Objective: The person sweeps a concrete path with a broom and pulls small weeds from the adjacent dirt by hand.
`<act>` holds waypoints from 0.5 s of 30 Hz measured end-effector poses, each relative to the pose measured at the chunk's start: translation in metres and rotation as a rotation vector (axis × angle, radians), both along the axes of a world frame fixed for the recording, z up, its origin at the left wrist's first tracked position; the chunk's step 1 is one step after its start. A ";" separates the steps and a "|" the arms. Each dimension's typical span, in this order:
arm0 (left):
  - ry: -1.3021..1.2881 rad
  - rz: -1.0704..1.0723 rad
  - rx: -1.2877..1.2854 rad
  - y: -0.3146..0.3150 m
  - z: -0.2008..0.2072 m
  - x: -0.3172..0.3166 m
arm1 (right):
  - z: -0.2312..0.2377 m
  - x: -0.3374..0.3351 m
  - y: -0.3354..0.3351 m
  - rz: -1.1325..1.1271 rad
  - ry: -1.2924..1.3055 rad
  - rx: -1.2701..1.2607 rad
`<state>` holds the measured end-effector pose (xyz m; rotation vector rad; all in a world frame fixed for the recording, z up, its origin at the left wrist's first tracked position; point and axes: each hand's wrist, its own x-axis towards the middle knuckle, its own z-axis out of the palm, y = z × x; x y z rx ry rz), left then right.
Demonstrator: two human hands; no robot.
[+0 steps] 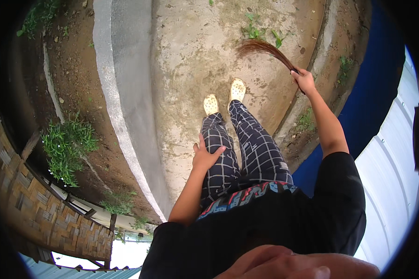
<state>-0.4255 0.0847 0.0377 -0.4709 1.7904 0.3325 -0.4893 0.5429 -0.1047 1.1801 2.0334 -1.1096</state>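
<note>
My right hand point(304, 81) is closed round the bound end of a brown stick broom point(270, 48), held out to the right. The broom's thin bristles curve away to the left, their tips beside a green weed point(253, 30) on the concrete path point(186, 51). Whether the tips touch the ground I cannot tell. My left hand point(206, 155) rests on my left thigh, on the dark checked trousers point(260, 153). Its fingers are spread and hold nothing. Both feet, in pale yellow clogs point(237, 89), stand on the path.
Along the left runs a low grey concrete wall point(130, 60), with brown soil and a leafy bush point(67, 149) beyond it. A woven bamboo panel point(42, 204) stands at the lower left. At the right are a concrete curb point(322, 51), a blue surface point(370, 88) and white corrugated sheeting point(391, 172).
</note>
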 end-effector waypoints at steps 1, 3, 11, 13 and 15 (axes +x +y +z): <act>-0.023 -0.088 0.031 0.003 0.000 0.002 | -0.005 -0.019 0.021 -0.035 0.163 -0.034; -0.133 -0.310 -0.043 0.038 0.020 -0.030 | 0.001 -0.046 0.006 -0.146 0.362 -0.001; -0.226 -0.722 -0.168 0.074 -0.007 -0.091 | 0.041 -0.048 -0.140 0.050 -0.054 -0.618; -0.220 -0.761 -0.165 0.069 -0.008 -0.106 | 0.004 -0.086 -0.132 0.085 -0.152 -0.556; -0.210 -0.742 -0.150 0.059 -0.010 -0.119 | -0.024 -0.147 -0.091 -0.283 0.068 -0.281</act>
